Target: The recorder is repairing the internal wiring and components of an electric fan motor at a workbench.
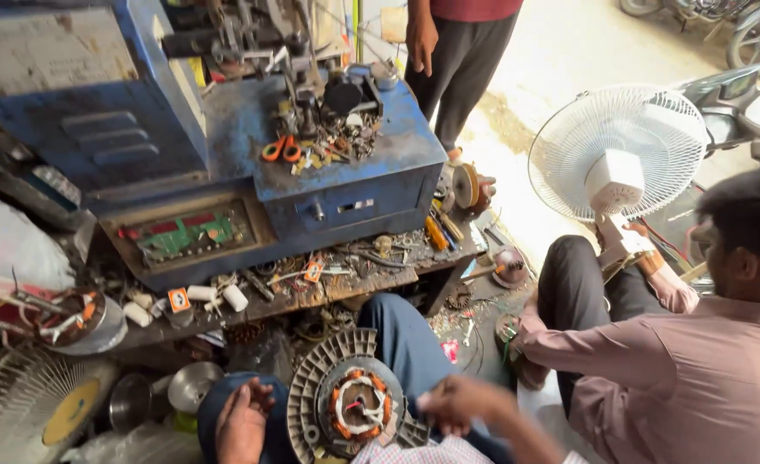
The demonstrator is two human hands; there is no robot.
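Squarely between both hands, motor stator (356,411).

Motor stator (356,411): grey ribbed housing, orange-and-white windings noted. Machine cabinet (345,185): blue, paint worn. Scissors (282,149): orange handles. Circuit board (186,236): green, red strip. Pedestal fan (619,155): white grille. Co-worker's shirt (698,378): dusty pink.

The left hand (244,421) rests open, palm up; the right hand (453,402) is blurred, fingers curled.
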